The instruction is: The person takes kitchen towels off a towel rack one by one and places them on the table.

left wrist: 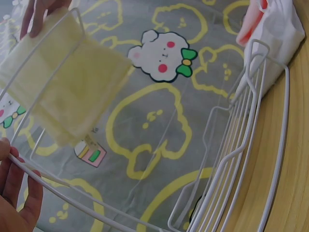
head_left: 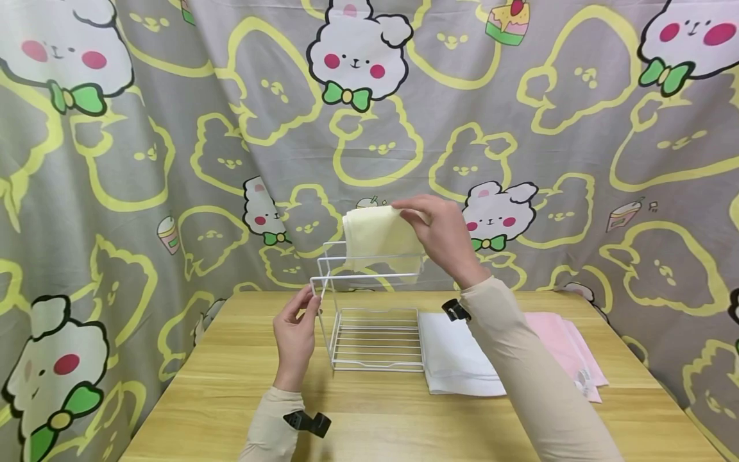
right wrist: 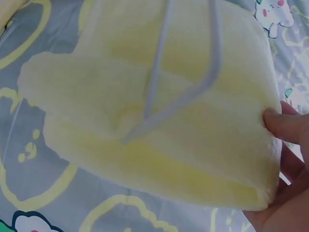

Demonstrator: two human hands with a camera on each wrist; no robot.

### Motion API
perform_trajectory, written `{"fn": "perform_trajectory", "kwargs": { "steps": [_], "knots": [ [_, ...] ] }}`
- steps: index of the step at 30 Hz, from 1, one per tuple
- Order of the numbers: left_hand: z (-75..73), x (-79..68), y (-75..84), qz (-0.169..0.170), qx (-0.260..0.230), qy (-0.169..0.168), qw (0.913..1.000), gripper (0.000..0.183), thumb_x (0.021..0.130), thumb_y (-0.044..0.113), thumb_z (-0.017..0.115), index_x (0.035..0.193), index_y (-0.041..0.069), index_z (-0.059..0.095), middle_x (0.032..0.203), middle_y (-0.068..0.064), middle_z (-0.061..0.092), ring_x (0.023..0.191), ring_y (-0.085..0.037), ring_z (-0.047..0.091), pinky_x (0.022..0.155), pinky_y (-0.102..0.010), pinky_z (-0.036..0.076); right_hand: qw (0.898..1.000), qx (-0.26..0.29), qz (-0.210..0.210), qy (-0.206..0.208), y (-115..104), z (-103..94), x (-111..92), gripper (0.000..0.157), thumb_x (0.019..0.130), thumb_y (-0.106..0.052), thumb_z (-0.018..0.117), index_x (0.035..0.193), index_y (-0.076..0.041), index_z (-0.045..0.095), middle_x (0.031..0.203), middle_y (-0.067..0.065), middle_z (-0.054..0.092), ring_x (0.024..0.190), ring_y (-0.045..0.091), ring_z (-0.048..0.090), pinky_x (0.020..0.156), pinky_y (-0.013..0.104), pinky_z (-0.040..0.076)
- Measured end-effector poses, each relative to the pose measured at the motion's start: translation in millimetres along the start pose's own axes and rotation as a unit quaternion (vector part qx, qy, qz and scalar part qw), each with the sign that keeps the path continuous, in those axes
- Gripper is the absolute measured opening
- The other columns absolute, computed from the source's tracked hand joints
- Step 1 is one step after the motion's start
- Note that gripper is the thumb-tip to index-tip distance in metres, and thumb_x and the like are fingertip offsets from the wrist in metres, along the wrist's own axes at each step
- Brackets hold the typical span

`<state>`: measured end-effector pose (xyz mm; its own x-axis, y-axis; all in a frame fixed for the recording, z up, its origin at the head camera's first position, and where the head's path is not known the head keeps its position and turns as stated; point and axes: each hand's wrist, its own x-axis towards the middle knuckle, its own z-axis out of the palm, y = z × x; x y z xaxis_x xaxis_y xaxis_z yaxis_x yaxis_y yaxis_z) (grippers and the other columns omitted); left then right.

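A white wire rack point(head_left: 369, 276) stands on the table, with a slatted base and several bars at its top. My left hand point(head_left: 296, 340) grips its left upright near the top, thumb and fingers closed around the wire. At the upper right, my right hand point(head_left: 441, 234) pinches the top right edge of a folded pale yellow towel point(head_left: 375, 234). The towel hangs down at the rack's rear top bars, and the front bars cross before it. In the right wrist view, the folded towel point(right wrist: 203, 125) fills the middle, with thumb and fingers at its edge.
Right of the rack base lies a folded white cloth point(head_left: 458, 359). A pink cloth point(head_left: 557, 340) lies farther right, partly behind my right forearm, with a small whitish piece point(head_left: 583, 382) on it. Behind the wooden table point(head_left: 213, 398) hangs a grey curtain point(head_left: 375, 173) with cartoon prints.
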<state>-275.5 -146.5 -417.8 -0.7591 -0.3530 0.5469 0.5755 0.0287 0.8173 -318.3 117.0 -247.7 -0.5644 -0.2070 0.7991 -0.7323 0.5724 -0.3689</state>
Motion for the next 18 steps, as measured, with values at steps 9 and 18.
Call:
{"fn": "perform_trajectory", "kwargs": {
  "steps": [9, 18],
  "knots": [
    [-0.1, -0.3, -0.1, -0.002, -0.002, 0.0, 1.0, 0.027, 0.094, 0.0, 0.071, 0.12, -0.009, 0.07, 0.096, 0.009, 0.072, 0.086, -0.004, 0.064, 0.071, -0.015, 0.056, 0.999, 0.013, 0.003, 0.039, -3.8, -19.5, -5.3, 0.021, 0.092, -0.003, 0.075, 0.111, -0.01, 0.08, 0.109, 0.005, 0.078, 0.107, 0.021, 0.072, 0.095, 0.039, 0.057],
    [-0.3, -0.8, -1.4, 0.001, -0.003, 0.001, 1.0, 0.027, 0.095, 0.0, 0.071, 0.12, -0.008, 0.071, 0.098, -0.009, 0.071, 0.086, -0.006, 0.063, 0.071, -0.015, 0.057, 0.997, 0.029, -0.001, 0.077, -10.8, -37.6, -9.9, 0.021, 0.091, -0.001, 0.075, 0.109, -0.012, 0.081, 0.107, 0.006, 0.078, 0.106, 0.024, 0.072, 0.102, 0.042, 0.048]
  ]
}}
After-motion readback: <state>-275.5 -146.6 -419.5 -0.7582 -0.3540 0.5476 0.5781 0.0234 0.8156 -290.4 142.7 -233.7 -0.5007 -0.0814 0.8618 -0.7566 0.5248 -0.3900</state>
